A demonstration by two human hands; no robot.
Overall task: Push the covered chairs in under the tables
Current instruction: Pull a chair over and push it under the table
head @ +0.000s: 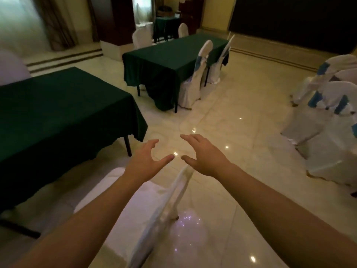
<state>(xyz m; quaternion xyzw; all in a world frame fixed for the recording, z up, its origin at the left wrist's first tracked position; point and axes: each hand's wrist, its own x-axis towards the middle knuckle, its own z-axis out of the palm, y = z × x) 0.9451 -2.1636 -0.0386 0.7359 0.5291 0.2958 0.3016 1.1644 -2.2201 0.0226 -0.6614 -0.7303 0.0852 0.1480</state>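
1. Chair (135, 206) in its white cover stood at six o'clock beneath our arms, beside the near table (58, 113) at nine o'clock, not yet tucked under.
2. Our left hand (144, 161) hovered spread, gripping nothing.
3. Our right hand (202, 155) was likewise spread and empty.
4. Next, we judged, both should drop onto the chair back and push toward nine o'clock.

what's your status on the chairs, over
Left hand and right hand open, empty, above nearest covered chair. Chair beside green table, not tucked. Nothing blocking.
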